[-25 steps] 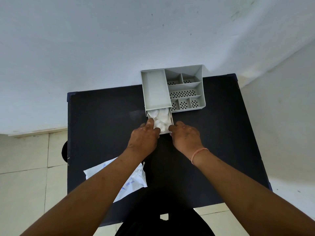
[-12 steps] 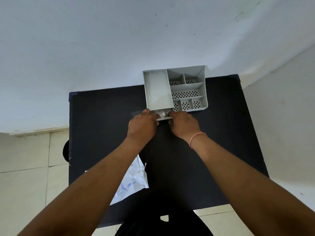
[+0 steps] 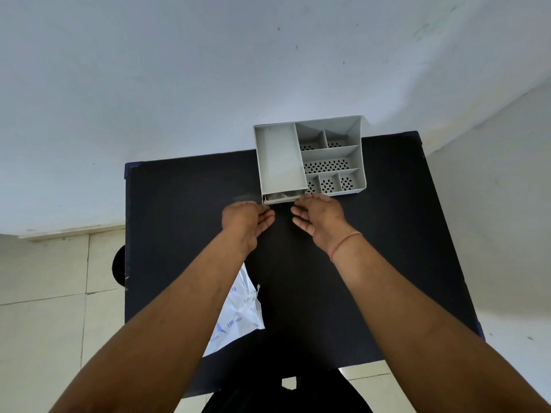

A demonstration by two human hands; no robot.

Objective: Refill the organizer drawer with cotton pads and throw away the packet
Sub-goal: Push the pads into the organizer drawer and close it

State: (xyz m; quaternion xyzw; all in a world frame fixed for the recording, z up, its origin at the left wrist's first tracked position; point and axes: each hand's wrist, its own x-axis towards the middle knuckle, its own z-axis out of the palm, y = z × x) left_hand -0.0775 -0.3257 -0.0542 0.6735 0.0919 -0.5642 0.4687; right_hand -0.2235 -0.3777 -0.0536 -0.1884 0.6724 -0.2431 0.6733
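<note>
A: Two hands over dark table point(image 3: 185, 222). Status, left to right?

B: At 7 o'clock of frame, near table's front edge: packet point(image 3: 238, 317), flat, crumpled, partly hidden under left forearm. Appears emptied; not confirmed.

A: Left hand point(image 3: 246, 220)?

B: Just short of drawer point(image 3: 283, 197), at its 7 o'clock. Fingers loosely spread, curled slightly, gripping nothing. Contact with drawer front: cannot tell.

A: Drawer position?

B: Nearly flush under left bay of organizer point(image 3: 310, 158), only a narrow lip protruding. Organizer at 12 o'clock on table, against wall point(image 3: 179, 84). Cotton pads not visible; presumably inside drawer.

A: Right hand point(image 3: 320, 217)?

B: At drawer's 5 o'clock, fingers open and relaxed, tips at or just beside drawer's right corner. Holding nothing. Red thread point(image 3: 344, 244) on wrist.

A: Step in hand?

B: Judged: closing drawer, nearly complete. Refill judged done.

A: Next move?

B: Likely: seat drawer flush if lip remains. Then reach back toward 7 o'clock, pinch packet off table, carry to bin. Bin not in view; locate first. Thin film packet: grip by a fold, not flat.
</note>
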